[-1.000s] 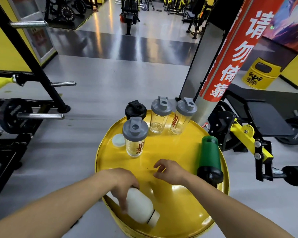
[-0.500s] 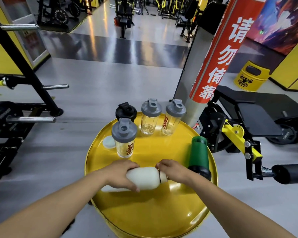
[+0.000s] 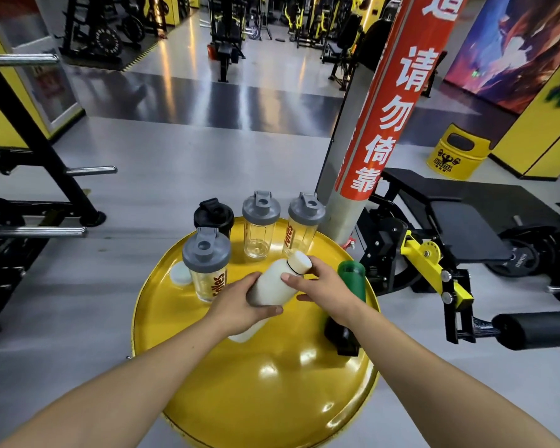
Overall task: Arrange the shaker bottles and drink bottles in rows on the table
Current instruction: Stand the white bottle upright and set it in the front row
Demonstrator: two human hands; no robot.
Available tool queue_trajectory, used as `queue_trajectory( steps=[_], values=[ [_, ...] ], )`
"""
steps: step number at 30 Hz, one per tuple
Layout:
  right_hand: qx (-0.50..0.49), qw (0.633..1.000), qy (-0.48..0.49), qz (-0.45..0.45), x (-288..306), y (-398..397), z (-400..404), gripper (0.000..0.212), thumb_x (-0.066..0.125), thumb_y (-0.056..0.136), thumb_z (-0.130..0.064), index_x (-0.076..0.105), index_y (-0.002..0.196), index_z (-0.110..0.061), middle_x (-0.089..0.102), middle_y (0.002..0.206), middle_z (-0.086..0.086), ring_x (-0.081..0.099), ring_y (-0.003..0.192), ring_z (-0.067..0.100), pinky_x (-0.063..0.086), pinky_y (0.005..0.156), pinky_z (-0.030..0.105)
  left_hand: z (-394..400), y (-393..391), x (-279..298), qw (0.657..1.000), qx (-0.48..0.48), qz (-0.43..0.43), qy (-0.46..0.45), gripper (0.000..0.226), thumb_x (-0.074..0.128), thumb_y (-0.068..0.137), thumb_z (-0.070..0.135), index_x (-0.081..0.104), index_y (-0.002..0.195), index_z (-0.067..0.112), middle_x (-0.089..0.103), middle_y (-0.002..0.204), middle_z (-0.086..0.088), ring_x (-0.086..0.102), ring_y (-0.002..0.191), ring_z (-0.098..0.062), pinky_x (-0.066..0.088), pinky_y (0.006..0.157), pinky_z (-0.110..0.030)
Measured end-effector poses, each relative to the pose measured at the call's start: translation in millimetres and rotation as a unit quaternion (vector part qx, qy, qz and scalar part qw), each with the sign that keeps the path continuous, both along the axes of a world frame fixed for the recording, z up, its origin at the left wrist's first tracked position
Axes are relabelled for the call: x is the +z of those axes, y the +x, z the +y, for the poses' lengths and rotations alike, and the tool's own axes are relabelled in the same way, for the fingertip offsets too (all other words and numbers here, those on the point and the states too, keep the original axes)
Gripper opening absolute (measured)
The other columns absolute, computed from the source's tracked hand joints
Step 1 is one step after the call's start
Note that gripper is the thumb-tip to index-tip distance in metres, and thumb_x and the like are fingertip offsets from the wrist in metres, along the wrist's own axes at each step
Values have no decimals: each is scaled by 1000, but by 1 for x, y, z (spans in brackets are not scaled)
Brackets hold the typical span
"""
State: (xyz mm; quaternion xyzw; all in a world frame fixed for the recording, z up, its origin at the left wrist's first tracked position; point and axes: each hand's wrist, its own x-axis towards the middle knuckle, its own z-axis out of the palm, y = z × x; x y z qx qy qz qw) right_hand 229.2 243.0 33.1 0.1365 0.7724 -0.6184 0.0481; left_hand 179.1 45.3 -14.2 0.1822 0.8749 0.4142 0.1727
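With the left hand point(image 3: 240, 305) clamped on the tilted white plastic drink bottle point(image 3: 274, 281) and the right hand point(image 3: 324, 286) pinching its cap, setting it down carelessly risks toppling the adjacent grey-lidded clear shaker bottle point(image 3: 206, 263).

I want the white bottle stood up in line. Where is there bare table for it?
Bare: the near half of the yellow table, below both hands. Crowded: the far edge with three shakers, the left shaker and the green bottle lying at the right.

We see a gym with a glossy grey floor point(image 3: 181, 163) catching streaks of overhead light. Yellow walls point(image 3: 540, 124) flank us. A grey pillar point(image 3: 343, 176) wears a red banner point(image 3: 392, 101) with white characters. A black bench point(image 3: 456, 218) sits right, a yellow bin point(image 3: 456, 151) behind it.
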Motion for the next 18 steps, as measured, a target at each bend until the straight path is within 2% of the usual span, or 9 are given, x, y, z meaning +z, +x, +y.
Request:
queue_trajectory(
  steps=[2, 5, 8, 11, 14, 16, 18],
  values=[
    [1, 1000, -4, 31, 1, -2, 0, 54, 84, 80, -30, 60, 128, -25, 63, 124, -5, 66, 106, 19, 59, 88, 41, 7, 0, 2, 1000, 18, -4, 15, 86, 78, 58, 69, 50, 134, 40, 65, 119, 16, 61, 107, -14, 53, 89, -41],
    [14, 996, 45, 72, 3, -6, -4, 65, 88, 74, -30, 59, 132, -28, 63, 127, -9, 64, 107, 10, 56, 83, 25, 14, 0, -2, 997, 54, -14, 51, 91, 83, 56, 64, 52, 137, 36, 62, 123, 11, 62, 105, -14, 52, 82, -34],
    [30, 992, 79, 93, -3, -8, -7, 67, 88, 74, -35, 56, 133, -34, 59, 132, -11, 59, 114, 8, 51, 91, 24, 18, 0, -9, 994, 86, -12, 67, 88, 87, 60, 56, 55, 136, 28, 57, 121, 2, 63, 98, -16, 48, 75, -28],
    [28, 994, 62, 85, -13, -5, -4, 62, 81, 82, -32, 51, 136, -36, 57, 133, -15, 59, 117, 7, 50, 91, 22, 20, -3, -12, 993, 94, -6, 70, 85, 87, 63, 52, 54, 138, 27, 58, 123, 2, 62, 102, -17, 49, 80, -32],
    [41, 999, 3, 30, -26, -1, 1, 55, 69, 91, -14, 46, 135, -38, 58, 128, -12, 63, 112, 13, 51, 88, 26, 21, -4, -12, 989, 102, -11, 106, 81, 86, 70, 42, 49, 141, 29, 60, 133, 8, 60, 116, -17, 51, 92, -37],
    [57, 998, 32, -5, -35, 0, -1, 60, 66, 93, -15, 41, 142, -36, 56, 126, -14, 64, 106, 10, 50, 80, 20, 21, -1, -14, 987, 105, -13, 121, 82, 85, 74, 37, 44, 144, 30, 58, 138, 12, 57, 122, -15, 51, 98, -38],
    [71, 993, 93, -7, -43, -1, -5, 63, 67, 93, -20, 37, 147, -32, 55, 126, -14, 62, 110, 11, 49, 80, 17, 20, 3, -18, 986, 110, -10, 123, 87, 86, 73, 34, 40, 147, 31, 57, 138, 13, 58, 120, -15, 51, 96, -36]
  ],
)
